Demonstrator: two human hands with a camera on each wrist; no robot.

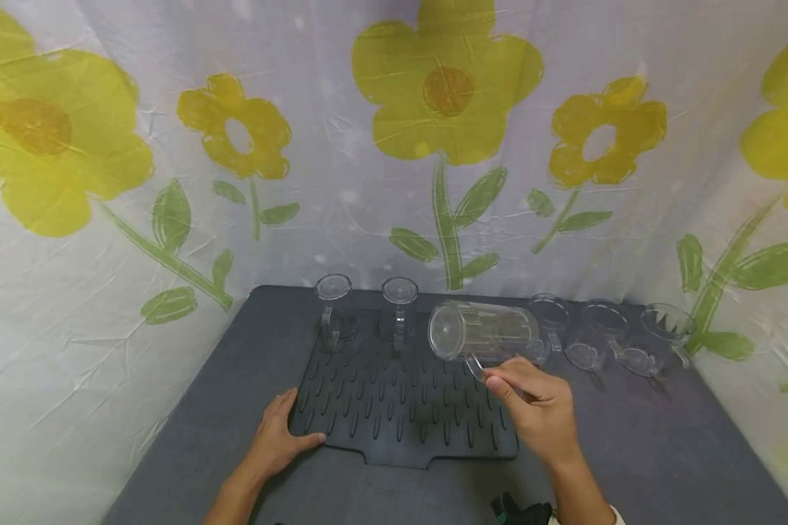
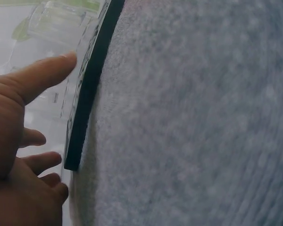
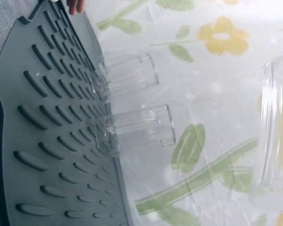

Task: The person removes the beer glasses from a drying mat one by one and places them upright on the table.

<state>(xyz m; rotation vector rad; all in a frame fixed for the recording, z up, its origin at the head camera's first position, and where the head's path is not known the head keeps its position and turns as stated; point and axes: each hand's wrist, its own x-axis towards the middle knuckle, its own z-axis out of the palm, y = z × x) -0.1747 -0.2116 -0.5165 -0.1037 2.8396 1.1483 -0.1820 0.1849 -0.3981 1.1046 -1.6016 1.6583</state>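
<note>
My right hand [image 1: 532,408] pinches the handle of a clear glass mug [image 1: 492,332], held sideways above the right part of a dark ribbed drying mat [image 1: 400,448]. One round end of the mug points left. In the right wrist view this mug [image 3: 276,136] fills the right edge. My left hand [image 1: 279,434] rests at the mat's near left corner, thumb along the front edge and fingers by the left side. The left wrist view shows this hand [image 2: 19,122] beside the mat's dark edge [image 2: 87,103]. Two more glass mugs, a left one [image 1: 335,313] and a right one [image 1: 399,310], stand at the mat's back.
To the right on the grey table [image 1: 630,452] stands a row of glass mugs: one [image 1: 551,313], a second [image 1: 600,335] and a third [image 1: 659,339]. A flower-print curtain [image 1: 341,204] hangs close behind the table. A black object [image 1: 522,510] shows near my right wrist.
</note>
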